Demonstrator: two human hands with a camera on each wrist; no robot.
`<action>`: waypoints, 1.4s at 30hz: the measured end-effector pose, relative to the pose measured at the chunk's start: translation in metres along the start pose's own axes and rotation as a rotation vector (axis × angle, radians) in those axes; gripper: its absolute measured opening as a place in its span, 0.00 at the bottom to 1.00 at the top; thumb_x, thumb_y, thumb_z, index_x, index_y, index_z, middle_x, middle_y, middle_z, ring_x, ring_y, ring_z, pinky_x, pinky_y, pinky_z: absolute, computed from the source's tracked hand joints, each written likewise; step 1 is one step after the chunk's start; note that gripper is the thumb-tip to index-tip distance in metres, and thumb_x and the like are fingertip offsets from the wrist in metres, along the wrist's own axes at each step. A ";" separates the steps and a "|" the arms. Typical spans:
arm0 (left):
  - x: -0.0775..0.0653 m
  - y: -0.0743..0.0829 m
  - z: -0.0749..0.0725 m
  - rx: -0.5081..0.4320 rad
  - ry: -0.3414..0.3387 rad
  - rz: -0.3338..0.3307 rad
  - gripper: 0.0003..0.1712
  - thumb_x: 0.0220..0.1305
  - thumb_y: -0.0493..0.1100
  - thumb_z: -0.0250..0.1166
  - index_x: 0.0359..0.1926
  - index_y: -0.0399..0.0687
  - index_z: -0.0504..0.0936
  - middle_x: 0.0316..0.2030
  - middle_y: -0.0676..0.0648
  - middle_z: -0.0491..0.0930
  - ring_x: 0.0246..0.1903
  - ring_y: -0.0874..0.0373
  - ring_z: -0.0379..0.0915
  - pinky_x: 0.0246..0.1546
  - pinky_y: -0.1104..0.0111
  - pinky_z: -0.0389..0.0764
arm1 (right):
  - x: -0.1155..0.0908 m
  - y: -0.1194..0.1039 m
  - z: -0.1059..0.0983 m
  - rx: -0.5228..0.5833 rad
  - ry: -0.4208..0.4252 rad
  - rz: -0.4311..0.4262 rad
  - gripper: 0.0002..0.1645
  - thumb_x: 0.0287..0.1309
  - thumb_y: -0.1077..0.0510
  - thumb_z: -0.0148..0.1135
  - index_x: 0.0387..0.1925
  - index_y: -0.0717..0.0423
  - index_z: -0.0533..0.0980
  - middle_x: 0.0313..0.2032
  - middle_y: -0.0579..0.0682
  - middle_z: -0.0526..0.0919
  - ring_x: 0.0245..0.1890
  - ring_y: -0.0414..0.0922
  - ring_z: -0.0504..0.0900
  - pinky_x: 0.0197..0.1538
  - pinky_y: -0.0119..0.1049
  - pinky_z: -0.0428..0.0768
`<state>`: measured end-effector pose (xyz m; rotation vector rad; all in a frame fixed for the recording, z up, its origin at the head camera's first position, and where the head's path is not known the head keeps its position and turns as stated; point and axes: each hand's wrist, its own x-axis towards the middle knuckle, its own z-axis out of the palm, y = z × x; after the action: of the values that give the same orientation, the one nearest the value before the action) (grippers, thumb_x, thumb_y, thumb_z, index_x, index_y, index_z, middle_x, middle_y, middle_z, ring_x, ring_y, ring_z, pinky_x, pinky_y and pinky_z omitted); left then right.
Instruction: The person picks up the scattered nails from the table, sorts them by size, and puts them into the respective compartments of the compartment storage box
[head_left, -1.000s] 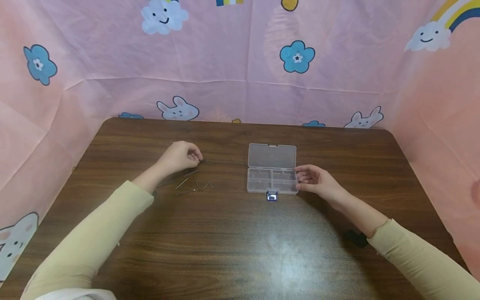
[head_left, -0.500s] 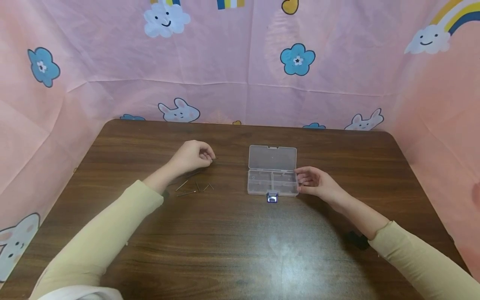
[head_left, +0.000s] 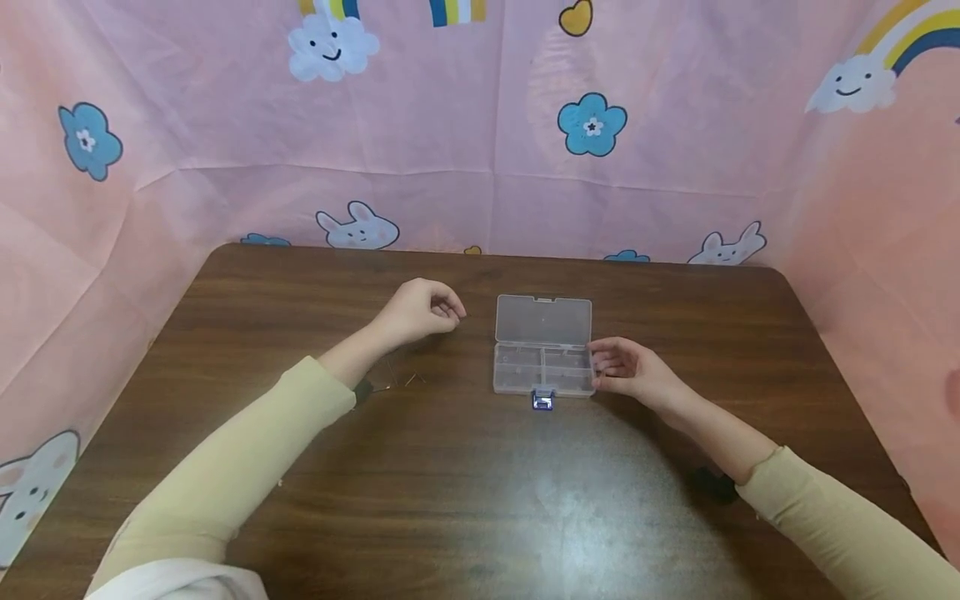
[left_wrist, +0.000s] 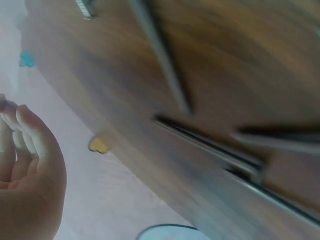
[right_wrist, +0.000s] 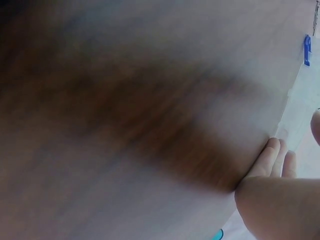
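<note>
My left hand point(head_left: 422, 312) hovers above the table, left of a clear plastic storage box point(head_left: 543, 321). Its thumb and fingertips are pinched together; in the left wrist view a small grey bit of a nail point(left_wrist: 9, 103) shows at the tips, mostly hidden. The box lies with its lid raised, its four-way-divided tray facing up and a blue clasp point(head_left: 543, 401) at the front. My right hand point(head_left: 637, 372) holds the box's right end, thumb at the front corner and fingers along the side. Several thin metal nails point(left_wrist: 205, 142) lie under my left forearm.
The brown wooden table point(head_left: 465, 500) fills the space below. A pink patterned cloth point(head_left: 450, 108) hangs behind and on both sides. A dark object point(head_left: 714, 485) shows beneath my right wrist.
My left hand has moved right from the nails toward the box, its fingertips still pinched; a dark bit showed at them earlier. My right hand stays at the box.
</note>
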<state>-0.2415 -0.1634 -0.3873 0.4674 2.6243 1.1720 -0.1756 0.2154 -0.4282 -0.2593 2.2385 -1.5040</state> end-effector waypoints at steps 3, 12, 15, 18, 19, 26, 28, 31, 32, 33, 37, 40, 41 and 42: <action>0.002 0.007 0.005 -0.003 -0.012 0.014 0.09 0.64 0.31 0.66 0.44 0.36 0.89 0.41 0.42 0.89 0.38 0.55 0.84 0.45 0.67 0.82 | -0.001 -0.001 0.002 0.004 -0.006 0.008 0.34 0.69 0.63 0.68 0.72 0.65 0.69 0.60 0.64 0.77 0.56 0.49 0.77 0.55 0.24 0.79; 0.011 0.026 0.023 -0.011 -0.046 0.086 0.07 0.64 0.31 0.66 0.41 0.36 0.89 0.41 0.42 0.90 0.35 0.59 0.80 0.43 0.72 0.80 | -0.005 0.004 0.004 -0.013 0.002 0.038 0.35 0.70 0.61 0.69 0.73 0.64 0.68 0.64 0.66 0.76 0.60 0.53 0.77 0.55 0.22 0.78; 0.013 0.031 0.030 -0.016 -0.069 0.103 0.07 0.65 0.30 0.67 0.40 0.39 0.90 0.42 0.42 0.90 0.36 0.58 0.81 0.43 0.72 0.81 | -0.006 0.005 0.004 -0.011 -0.001 0.042 0.35 0.70 0.61 0.69 0.73 0.64 0.68 0.64 0.66 0.75 0.61 0.54 0.76 0.55 0.21 0.78; 0.016 0.035 0.036 -0.011 -0.093 0.127 0.07 0.65 0.30 0.67 0.40 0.39 0.90 0.42 0.43 0.90 0.38 0.58 0.82 0.44 0.71 0.82 | -0.006 0.006 0.004 -0.008 0.000 0.046 0.35 0.70 0.61 0.69 0.73 0.64 0.68 0.64 0.66 0.75 0.61 0.55 0.76 0.55 0.21 0.78; 0.016 0.036 0.038 -0.007 -0.098 0.137 0.07 0.64 0.30 0.67 0.40 0.39 0.90 0.42 0.43 0.90 0.38 0.58 0.82 0.44 0.72 0.82 | -0.006 0.006 0.004 -0.006 -0.002 0.044 0.35 0.70 0.61 0.69 0.73 0.64 0.68 0.64 0.67 0.75 0.61 0.55 0.76 0.55 0.21 0.78; 0.023 0.044 0.050 0.028 -0.134 0.167 0.07 0.64 0.31 0.67 0.38 0.41 0.91 0.40 0.45 0.91 0.35 0.61 0.78 0.41 0.75 0.79 | -0.006 0.005 0.003 -0.005 0.002 0.017 0.34 0.70 0.62 0.68 0.72 0.65 0.68 0.64 0.67 0.75 0.60 0.55 0.76 0.55 0.20 0.78; 0.023 0.046 0.053 0.039 -0.148 0.175 0.07 0.64 0.30 0.67 0.38 0.40 0.91 0.40 0.45 0.91 0.35 0.61 0.78 0.41 0.75 0.79 | -0.005 0.004 0.003 -0.002 0.002 0.012 0.34 0.69 0.63 0.68 0.72 0.66 0.68 0.63 0.68 0.75 0.59 0.55 0.76 0.55 0.20 0.78; 0.024 0.047 0.059 0.058 -0.167 0.194 0.07 0.64 0.30 0.67 0.38 0.41 0.91 0.39 0.45 0.90 0.35 0.62 0.78 0.40 0.76 0.79 | -0.004 0.004 0.002 -0.004 0.002 0.013 0.34 0.69 0.63 0.68 0.72 0.66 0.68 0.63 0.67 0.75 0.59 0.54 0.76 0.55 0.20 0.79; 0.024 0.047 0.061 0.064 -0.173 0.202 0.07 0.64 0.30 0.67 0.38 0.41 0.91 0.39 0.46 0.90 0.35 0.62 0.78 0.40 0.76 0.79 | -0.004 0.003 0.002 -0.007 0.002 0.015 0.34 0.69 0.63 0.68 0.72 0.66 0.68 0.63 0.67 0.75 0.59 0.54 0.76 0.55 0.20 0.79; 0.024 0.047 0.062 0.068 -0.180 0.211 0.08 0.64 0.30 0.66 0.38 0.41 0.91 0.38 0.46 0.90 0.34 0.63 0.77 0.39 0.76 0.79 | -0.004 0.003 0.002 -0.010 0.003 0.017 0.34 0.69 0.63 0.68 0.72 0.66 0.68 0.63 0.67 0.75 0.59 0.54 0.76 0.55 0.20 0.78; 0.024 0.047 0.067 0.109 -0.196 0.241 0.08 0.65 0.30 0.66 0.38 0.41 0.91 0.37 0.47 0.89 0.31 0.63 0.73 0.35 0.77 0.74 | -0.002 0.001 0.002 -0.020 0.003 0.027 0.35 0.70 0.62 0.68 0.73 0.65 0.67 0.64 0.68 0.75 0.60 0.54 0.76 0.55 0.20 0.78; 0.023 0.047 0.070 0.151 -0.195 0.257 0.09 0.65 0.29 0.65 0.37 0.41 0.91 0.36 0.48 0.89 0.28 0.64 0.69 0.32 0.77 0.70 | -0.002 -0.001 0.002 -0.020 0.002 0.028 0.35 0.70 0.63 0.68 0.73 0.65 0.67 0.65 0.68 0.75 0.60 0.55 0.76 0.55 0.20 0.78; 0.023 0.048 0.070 0.165 -0.192 0.262 0.09 0.65 0.29 0.64 0.37 0.41 0.91 0.35 0.48 0.89 0.27 0.65 0.68 0.31 0.77 0.69 | -0.001 -0.001 0.002 -0.020 0.003 0.027 0.35 0.70 0.63 0.68 0.73 0.65 0.67 0.65 0.68 0.75 0.60 0.55 0.76 0.55 0.20 0.78; 0.023 0.048 0.071 0.177 -0.191 0.264 0.10 0.65 0.29 0.64 0.37 0.42 0.91 0.35 0.48 0.90 0.27 0.65 0.68 0.31 0.78 0.68 | -0.001 -0.001 0.002 -0.020 0.003 0.025 0.35 0.69 0.63 0.68 0.73 0.65 0.67 0.65 0.68 0.75 0.60 0.56 0.76 0.55 0.20 0.78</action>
<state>-0.2302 -0.0765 -0.3994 0.9362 2.5642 0.9125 -0.1740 0.2140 -0.4271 -0.2343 2.2521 -1.4710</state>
